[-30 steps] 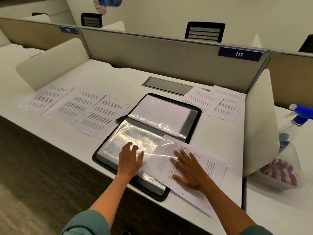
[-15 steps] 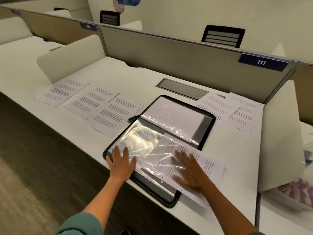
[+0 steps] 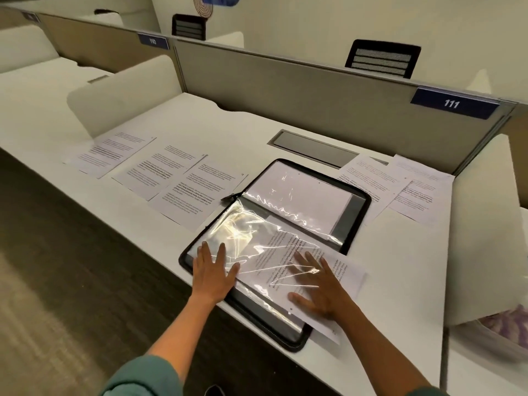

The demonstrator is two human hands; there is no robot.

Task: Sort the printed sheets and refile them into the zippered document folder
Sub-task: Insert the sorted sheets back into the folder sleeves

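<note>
Zippered document folder (image 3: 354, 201) lies open near the front edge of the desk (image 3: 234, 130), one corner overhanging that edge. Its clear plastic sleeve (image 3: 248, 232) on the near half catches strong glare.

Our left hand (image 3: 213, 271) rests flat on the sleeve's left end, fingers spread, gripping nothing, pinning the plastic. Our right hand (image 3: 317, 284) is flat too, fingers splayed on a printed sheet (image 3: 343, 270). That sheet sits crooked: its left part appears to lie under the plastic, its right part sticks out past the folder's right edge onto the desk. We cannot tell how far in it really goes; glare hides the leading edge.

Three more sheets (image 3: 160, 172) lie in a row toward the desk's left edge, and two overlapping sheets (image 3: 400, 184) lie toward the back right corner, just beside the folder. The far half seems to hold a blank page.

We judge the step in hand to be sliding one sheet into the sleeve, with most of the filing not yet done. The next move calls for squaring the sheet to the sleeve opening and pushing leftward while our left hand holds the plastic taut; a skewed push could crease a corner.
</note>
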